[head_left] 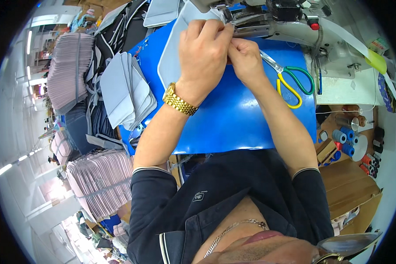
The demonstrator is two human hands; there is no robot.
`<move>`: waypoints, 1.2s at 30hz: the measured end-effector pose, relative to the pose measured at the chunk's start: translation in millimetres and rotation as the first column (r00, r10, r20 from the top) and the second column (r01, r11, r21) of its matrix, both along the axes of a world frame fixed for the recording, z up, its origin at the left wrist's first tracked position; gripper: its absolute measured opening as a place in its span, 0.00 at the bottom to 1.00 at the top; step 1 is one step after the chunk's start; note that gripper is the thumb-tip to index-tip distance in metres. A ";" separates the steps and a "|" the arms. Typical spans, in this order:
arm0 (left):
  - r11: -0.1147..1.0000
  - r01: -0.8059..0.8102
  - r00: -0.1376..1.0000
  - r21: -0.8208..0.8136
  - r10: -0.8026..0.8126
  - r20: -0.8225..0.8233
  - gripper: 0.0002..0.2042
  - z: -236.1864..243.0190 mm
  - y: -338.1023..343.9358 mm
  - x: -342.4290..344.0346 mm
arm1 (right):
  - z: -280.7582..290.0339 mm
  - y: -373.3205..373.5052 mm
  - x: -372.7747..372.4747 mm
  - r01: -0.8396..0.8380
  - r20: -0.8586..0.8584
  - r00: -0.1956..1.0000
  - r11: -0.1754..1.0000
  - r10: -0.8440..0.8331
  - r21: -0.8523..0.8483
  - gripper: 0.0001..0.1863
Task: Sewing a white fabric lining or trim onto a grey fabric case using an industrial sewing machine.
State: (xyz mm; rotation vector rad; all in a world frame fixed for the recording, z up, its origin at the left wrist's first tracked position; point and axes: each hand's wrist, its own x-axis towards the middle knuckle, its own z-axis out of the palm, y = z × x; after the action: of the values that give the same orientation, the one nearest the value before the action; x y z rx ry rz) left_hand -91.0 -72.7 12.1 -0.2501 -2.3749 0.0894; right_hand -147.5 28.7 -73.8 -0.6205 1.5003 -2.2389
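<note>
Up by the sewing machine's presser foot area (233, 26), my two hands meet at the edge of a light grey fabric panel (174, 55). My left hand (204, 57), with a gold watch (176, 100) at its wrist, lies over the panel's right side, fingers bent and pressed together. What its fingertips grip is hidden behind the hand. Touching it, my right hand (247, 59) is closed in a pinch, thumb against fingers; whatever is between them is too small to see. Scissors (290, 81) with green and yellow handles lie just right of my right wrist.
Under my forearms spreads a blue work surface (233, 123). Grey panels (126, 92) are fanned out at its left. Bundled pink stacks (70, 70) stand farther left, beside dark fabric pieces (114, 37). Thread spools (348, 141) sit on a lower shelf at right.
</note>
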 end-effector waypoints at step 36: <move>0.867 -0.048 0.782 0.496 -0.276 0.559 0.31 36.7 73.0 172.0 | 24.9 76.0 -12.2 -0.153 -0.052 0.985 0.970 0.165 0.188 0.22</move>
State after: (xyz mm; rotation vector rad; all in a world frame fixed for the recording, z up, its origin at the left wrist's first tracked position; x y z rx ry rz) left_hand 81.0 0.2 48.9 -0.1995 -2.9136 -0.7687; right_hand -159.7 104.7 -48.9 -0.7371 1.6064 -1.9519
